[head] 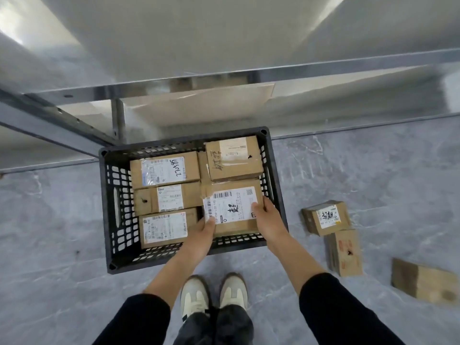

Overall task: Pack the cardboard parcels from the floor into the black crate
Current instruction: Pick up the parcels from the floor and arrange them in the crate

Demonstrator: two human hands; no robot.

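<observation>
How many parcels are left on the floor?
3, all right of the black crate: labelled parcel nearest it, second parcel beside that, third parcel near the frame edge. Others may be hidden.

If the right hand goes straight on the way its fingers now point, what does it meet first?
The right hand grips a big-label parcel; past it, likely the far-right parcel in the crate, though height is unclear.

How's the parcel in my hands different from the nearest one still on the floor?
The held parcel is inside the black crate, gripped by left hand and right hand; the floor parcel lies outside, right of the crate, untouched. The held parcel's label covers most of its top; the floor parcel's label is smaller. Both are brown cardboard with handwritten labels.
</observation>
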